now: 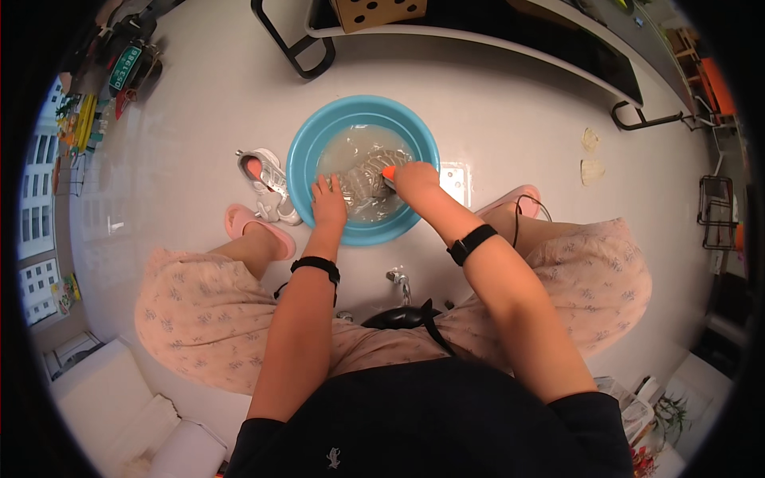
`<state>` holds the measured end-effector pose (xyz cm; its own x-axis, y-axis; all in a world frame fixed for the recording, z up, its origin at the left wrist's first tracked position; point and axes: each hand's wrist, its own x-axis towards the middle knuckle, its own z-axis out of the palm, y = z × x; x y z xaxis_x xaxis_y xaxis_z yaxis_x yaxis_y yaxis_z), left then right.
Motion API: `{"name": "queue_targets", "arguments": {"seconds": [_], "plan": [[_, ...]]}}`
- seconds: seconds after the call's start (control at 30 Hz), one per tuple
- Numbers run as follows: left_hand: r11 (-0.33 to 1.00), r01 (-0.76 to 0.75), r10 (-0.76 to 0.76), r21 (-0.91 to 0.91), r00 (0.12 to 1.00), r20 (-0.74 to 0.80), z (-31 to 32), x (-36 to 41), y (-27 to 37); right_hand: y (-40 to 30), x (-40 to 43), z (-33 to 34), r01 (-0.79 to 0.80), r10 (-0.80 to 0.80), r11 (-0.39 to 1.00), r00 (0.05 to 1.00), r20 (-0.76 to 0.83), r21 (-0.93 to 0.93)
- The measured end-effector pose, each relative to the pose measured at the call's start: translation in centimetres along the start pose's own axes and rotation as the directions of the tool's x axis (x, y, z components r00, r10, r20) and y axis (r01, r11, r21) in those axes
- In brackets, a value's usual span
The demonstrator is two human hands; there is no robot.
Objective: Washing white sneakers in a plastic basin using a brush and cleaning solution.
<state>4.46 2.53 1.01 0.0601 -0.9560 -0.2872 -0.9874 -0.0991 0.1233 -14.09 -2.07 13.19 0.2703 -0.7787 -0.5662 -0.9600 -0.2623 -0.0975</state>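
Observation:
A round blue plastic basin (pixel 363 237) stands on the floor with cloudy water in it. Partly under the water lies a grey shoe (pixel 366 179) with a ribbed pattern. My left hand (pixel 329 206) is inside the basin's near left side, holding the shoe's left end with spread fingers; its thumb is hard to make out. My right hand (pixel 416 182) is closed around an orange-and-white tool (pixel 389 174), whose working end is hidden against the shoe. Left of the basin, a grey-and-white sneaker (pixel 268 176) and another pale shoe (pixel 281 209) lie on the floor.
A low table with a white rim (pixel 478 37) and black metal legs stands beyond the basin, with a cardboard box (pixel 379 13) on it. A floor drain cover (pixel 455 182) is right of the basin. Two pale pieces (pixel 591 172) lie farther right. My feet wear pink slippers (pixel 288 238).

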Motion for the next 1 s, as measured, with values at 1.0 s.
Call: {"name": "queue_targets", "arguments": {"seconds": [1.0], "plan": [[0.994, 0.033, -0.052, 0.104, 0.981, 0.187, -0.4, 2.7, 0.2, 3.6, 3.4, 3.2, -0.037, 0.055, 0.981, 0.994, -0.089, 0.191]]}}
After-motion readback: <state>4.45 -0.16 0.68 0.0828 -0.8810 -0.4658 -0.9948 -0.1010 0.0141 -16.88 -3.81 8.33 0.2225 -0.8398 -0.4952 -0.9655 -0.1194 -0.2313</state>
